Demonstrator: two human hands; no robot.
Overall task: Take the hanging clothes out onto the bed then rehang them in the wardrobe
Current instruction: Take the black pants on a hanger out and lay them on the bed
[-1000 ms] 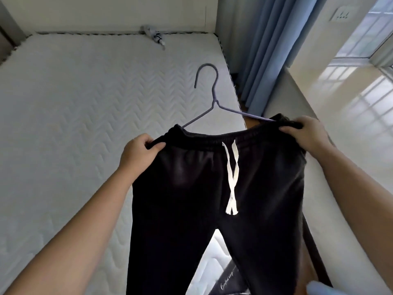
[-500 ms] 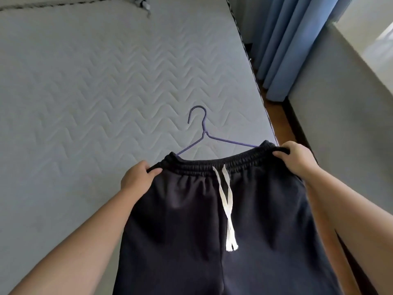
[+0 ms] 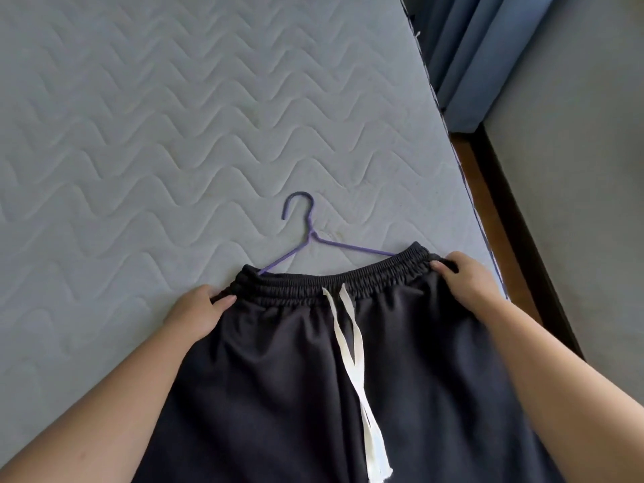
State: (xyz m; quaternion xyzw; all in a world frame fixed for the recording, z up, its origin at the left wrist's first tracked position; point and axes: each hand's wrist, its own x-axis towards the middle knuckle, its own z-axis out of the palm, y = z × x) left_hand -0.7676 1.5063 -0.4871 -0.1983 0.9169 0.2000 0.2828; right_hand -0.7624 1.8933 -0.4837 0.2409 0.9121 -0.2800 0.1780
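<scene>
Black sweatpants (image 3: 278, 378) with a white drawstring (image 3: 352, 346) lie on the quilted mattress (image 3: 156, 134), still on a purple wire hanger (image 3: 306, 238) whose hook sticks out past the waistband. My left hand (image 3: 195, 310) grips the waistband's left end. My right hand (image 3: 467, 284) grips its right end near the mattress edge. The hanger's lower bar is hidden inside the pants.
The mattress's right edge (image 3: 463, 176) runs diagonally beside a strip of wooden floor (image 3: 488, 217). Blue curtains (image 3: 463, 54) hang at the top right. A grey wall (image 3: 575, 169) with a dark skirting board fills the right side.
The pants went from held up in the air down onto the mattress. Both hands came down with the waistband, and the view tilted downward.
</scene>
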